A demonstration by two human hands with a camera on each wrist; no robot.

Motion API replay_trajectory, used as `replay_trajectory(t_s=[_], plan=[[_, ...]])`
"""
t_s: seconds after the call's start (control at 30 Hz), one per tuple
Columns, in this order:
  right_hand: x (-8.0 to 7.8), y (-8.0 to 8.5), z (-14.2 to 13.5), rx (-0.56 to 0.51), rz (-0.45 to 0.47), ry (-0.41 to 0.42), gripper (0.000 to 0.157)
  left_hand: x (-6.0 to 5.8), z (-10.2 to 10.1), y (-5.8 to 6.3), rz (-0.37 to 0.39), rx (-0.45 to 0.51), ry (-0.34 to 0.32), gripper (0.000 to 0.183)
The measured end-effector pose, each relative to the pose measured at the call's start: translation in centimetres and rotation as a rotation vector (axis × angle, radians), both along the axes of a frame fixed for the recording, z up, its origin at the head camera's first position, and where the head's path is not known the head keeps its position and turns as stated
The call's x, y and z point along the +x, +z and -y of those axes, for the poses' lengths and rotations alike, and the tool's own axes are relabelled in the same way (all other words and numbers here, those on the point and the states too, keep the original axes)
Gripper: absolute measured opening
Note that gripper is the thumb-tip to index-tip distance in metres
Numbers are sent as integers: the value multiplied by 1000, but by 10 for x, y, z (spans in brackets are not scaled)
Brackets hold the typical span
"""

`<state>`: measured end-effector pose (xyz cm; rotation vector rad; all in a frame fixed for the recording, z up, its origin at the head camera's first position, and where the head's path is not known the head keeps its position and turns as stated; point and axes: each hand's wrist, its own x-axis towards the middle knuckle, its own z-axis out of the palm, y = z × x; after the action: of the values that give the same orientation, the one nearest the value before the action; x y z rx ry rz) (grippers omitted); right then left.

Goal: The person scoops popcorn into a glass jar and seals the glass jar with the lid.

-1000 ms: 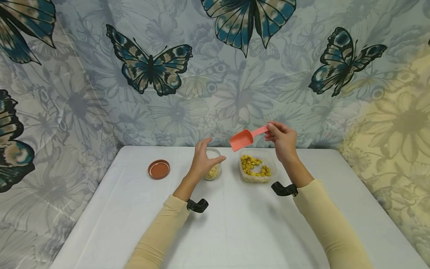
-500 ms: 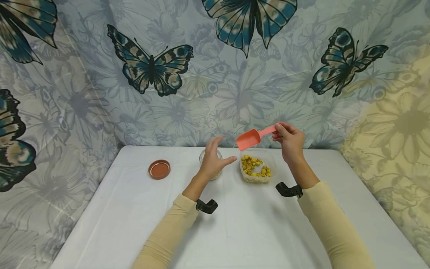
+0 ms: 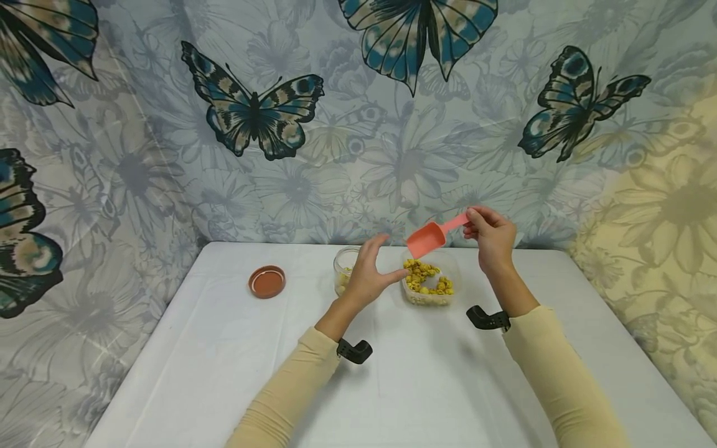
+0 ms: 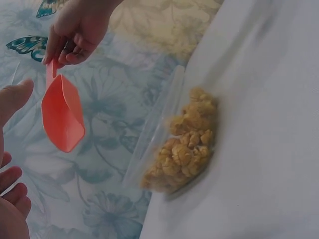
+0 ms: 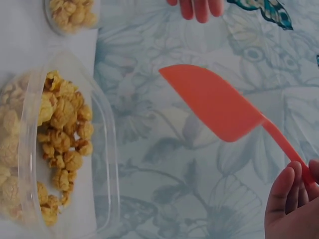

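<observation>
My right hand [image 3: 494, 239] pinches the handle of a coral-pink scoop [image 3: 427, 240] and holds it above the back of the plastic container. The scoop's bowl looks empty in the left wrist view. Yellow caramel popcorn [image 5: 64, 129] lies in the clear square container [image 3: 428, 300], with a bare patch in the middle. My left hand [image 3: 366, 277] is raised between the jar and the container, thumb and fingers spread apart, holding nothing. Behind it stands a clear glass jar [image 3: 343, 261] with popcorn inside, its right side hidden by the hand.
A round brown lid [image 3: 267, 282] lies on the white table [image 3: 224, 361], left of the jar. Behind the table's far edge hangs a cloth [image 3: 280, 186] printed with butterflies and flowers. Both wrists carry black camera mounts [image 3: 355, 351].
My left hand has moved right, away from the jar toward the container, uncovering the jar's left side. The right hand and scoop have shifted right, the scoop dropping slightly.
</observation>
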<state>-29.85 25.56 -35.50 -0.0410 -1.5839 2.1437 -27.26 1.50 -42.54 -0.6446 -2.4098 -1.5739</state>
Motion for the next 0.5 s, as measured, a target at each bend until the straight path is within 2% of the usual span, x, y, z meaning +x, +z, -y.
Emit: replay_trajectory(t_s=[0.13, 0.3, 0.4, 0.5], plan=[[0, -2, -2, 23, 3, -21, 14, 1, -4, -3, 2, -17, -12, 76], [0, -4, -5, 60, 7, -28, 9, 3, -7, -7, -16, 7, -38, 72], [1, -6, -8, 117, 19, -39, 9, 4, -9, -9, -13, 6, -52, 71], [1, -11, -11, 220, 37, -63, 10, 4, -11, -12, 5, -21, -52, 70]])
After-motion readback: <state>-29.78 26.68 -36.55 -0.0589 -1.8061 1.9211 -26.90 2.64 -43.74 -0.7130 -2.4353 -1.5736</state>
